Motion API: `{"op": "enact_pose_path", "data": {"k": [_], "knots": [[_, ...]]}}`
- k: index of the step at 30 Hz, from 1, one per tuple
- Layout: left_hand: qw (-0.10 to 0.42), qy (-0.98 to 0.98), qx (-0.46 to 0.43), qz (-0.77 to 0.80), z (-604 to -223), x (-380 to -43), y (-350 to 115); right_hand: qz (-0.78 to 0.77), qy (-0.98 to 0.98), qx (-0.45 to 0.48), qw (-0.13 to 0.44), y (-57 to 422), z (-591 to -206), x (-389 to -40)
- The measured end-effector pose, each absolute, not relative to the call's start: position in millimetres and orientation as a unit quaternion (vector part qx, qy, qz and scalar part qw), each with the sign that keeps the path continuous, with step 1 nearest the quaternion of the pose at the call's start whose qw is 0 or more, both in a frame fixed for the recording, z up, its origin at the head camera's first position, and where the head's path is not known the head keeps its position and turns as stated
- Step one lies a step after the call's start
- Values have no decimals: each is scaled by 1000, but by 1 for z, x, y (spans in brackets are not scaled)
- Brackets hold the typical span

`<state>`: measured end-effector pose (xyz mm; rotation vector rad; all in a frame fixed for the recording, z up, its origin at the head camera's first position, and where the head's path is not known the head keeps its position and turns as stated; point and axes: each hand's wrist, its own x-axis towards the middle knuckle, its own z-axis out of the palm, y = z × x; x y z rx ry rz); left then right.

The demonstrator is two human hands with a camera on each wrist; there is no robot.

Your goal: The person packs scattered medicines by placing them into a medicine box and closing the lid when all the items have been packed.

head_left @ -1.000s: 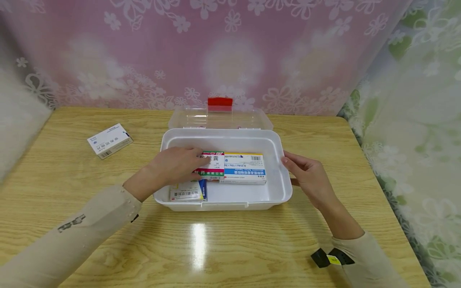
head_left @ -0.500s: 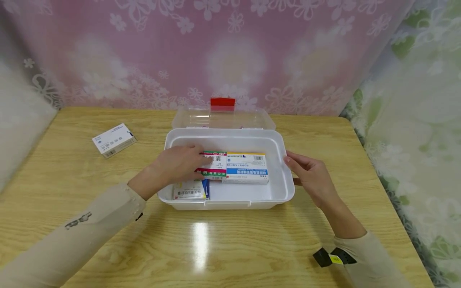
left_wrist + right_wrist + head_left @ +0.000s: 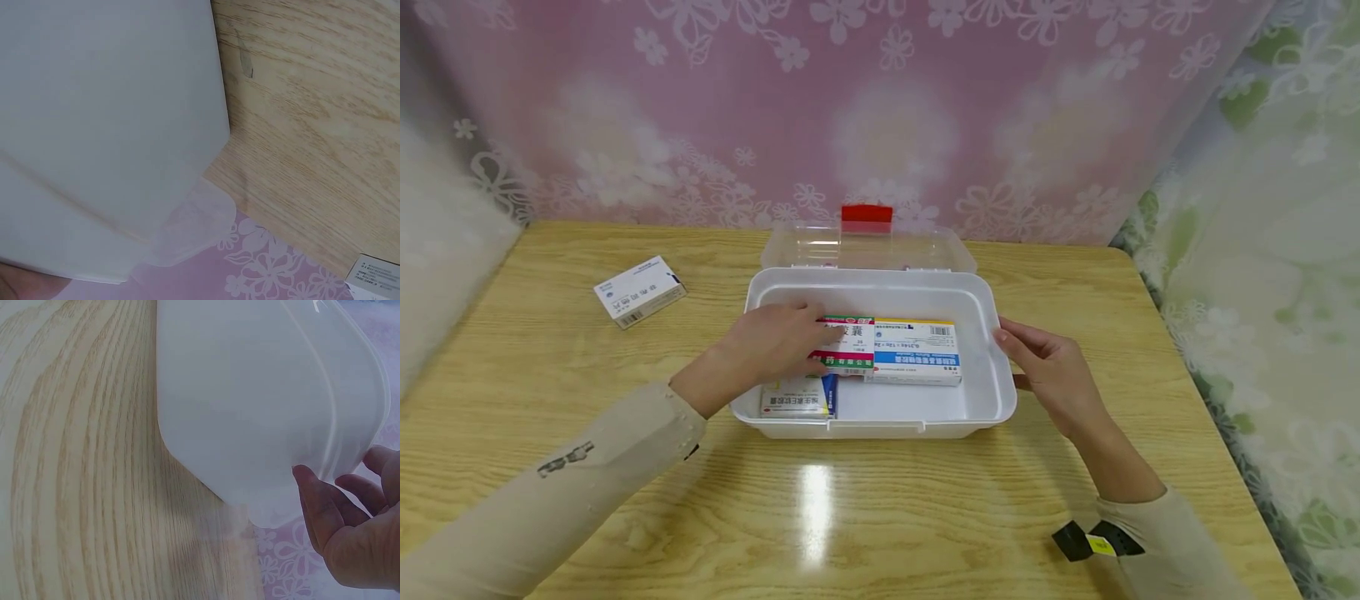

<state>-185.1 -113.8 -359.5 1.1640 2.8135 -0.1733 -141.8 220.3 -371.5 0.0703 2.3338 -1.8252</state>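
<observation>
Reaching into a white plastic storage box (image 3: 898,407), my left hand (image 3: 771,346) grips a medicine box with red and green bands (image 3: 856,343), fingers over its top and thumb at the near edge. Its left part is hidden under the fingers. A white medicine box with a blue stripe (image 3: 917,367) lies flat against its right side. Nearer the front left corner lies another medicine box, white with yellow and blue (image 3: 792,402). At the storage box's right end, my right hand (image 3: 1051,371) pinches the rim, thumb on top; the right wrist view shows its fingertips (image 3: 302,473) at the outer wall.
The clear lid (image 3: 940,247) with its red latch (image 3: 867,214) stands open behind the storage box. A white medicine box (image 3: 640,290) lies on the wooden table (image 3: 700,508) at the left. A pink flowered curtain (image 3: 700,100) hangs along the table's back edge.
The head view has shifted slightly, so everything appears a little further right. Both hands keep their places on the medicine box and the rim.
</observation>
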Motion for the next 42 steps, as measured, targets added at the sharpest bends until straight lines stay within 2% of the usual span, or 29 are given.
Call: {"op": "enact_pose_path", "data": {"k": [10,14,22,30,42], "knots": [[33,924,377,-48,-359,-186,-114,-622,778,22,86,222,-372,-142],[13,921,387,-42,-360,-186,-116,-622,778,21,87,221,-372,-142],[-50,912,407,28,-358,-188,-119,-621,779,18,84,221,-371,-142],[-138,899,402,109,-350,-187,-128,-618,781,26,89,220,-372,-142],[-237,913,283,177,-329,-199,-187,-619,781,22,84,220,-372,-141]]}}
